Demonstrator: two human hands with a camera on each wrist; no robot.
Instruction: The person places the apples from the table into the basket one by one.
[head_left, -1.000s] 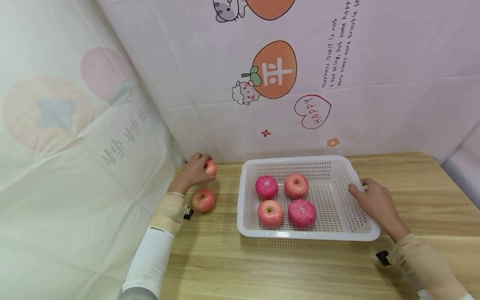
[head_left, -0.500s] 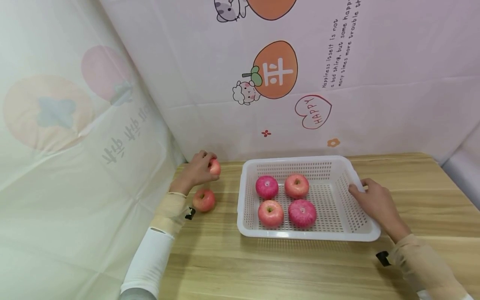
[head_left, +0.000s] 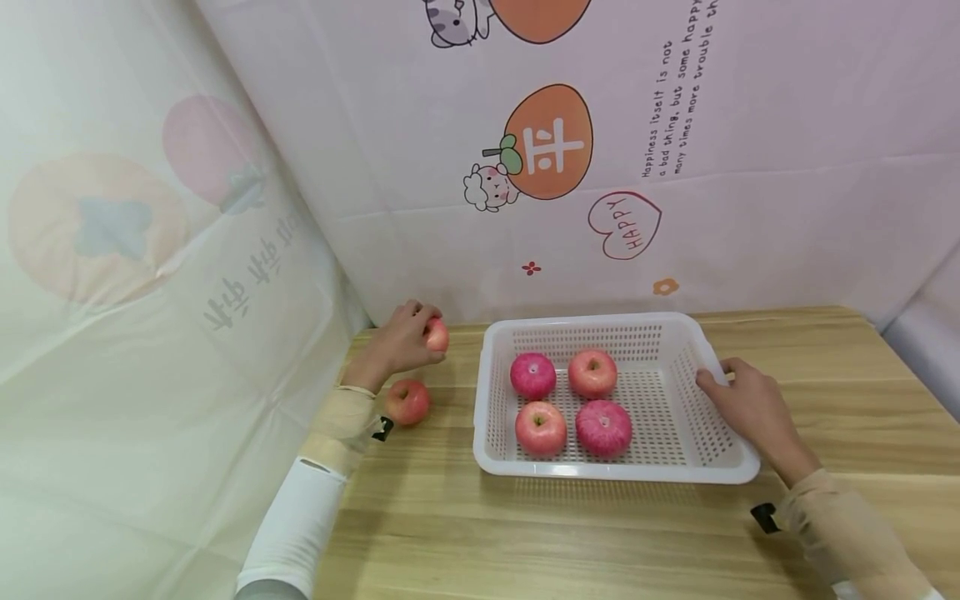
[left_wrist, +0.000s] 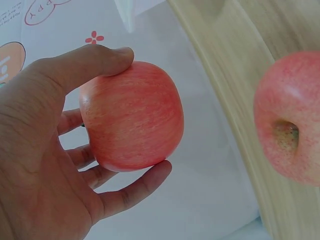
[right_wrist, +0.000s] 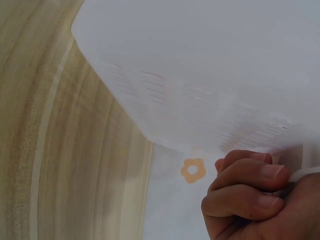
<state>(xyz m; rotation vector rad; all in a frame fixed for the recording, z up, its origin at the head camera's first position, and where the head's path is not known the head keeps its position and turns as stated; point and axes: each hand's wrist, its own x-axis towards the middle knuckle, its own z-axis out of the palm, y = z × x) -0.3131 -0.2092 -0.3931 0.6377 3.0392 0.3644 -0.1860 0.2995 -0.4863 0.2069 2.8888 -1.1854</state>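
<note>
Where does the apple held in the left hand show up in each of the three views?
Head: the held apple sits left of centre, in the left hand, left of the white basket.
Left wrist: it fills the centre-left, gripped between thumb and fingers.
Right wrist: not in it; only the basket wall and the right hand.
Shared landmark: the wooden table.

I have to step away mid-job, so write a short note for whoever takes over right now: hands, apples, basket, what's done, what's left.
Left hand: grips one apple, lifted off the table, left of the basket.
Right hand: holds the right rim of the white basket, fingers curled over the edge.
Done: four apples sit in the basket, two by two.
Left: the held apple, and the loose apple on the table by the left wrist, are both outside the basket.
</note>
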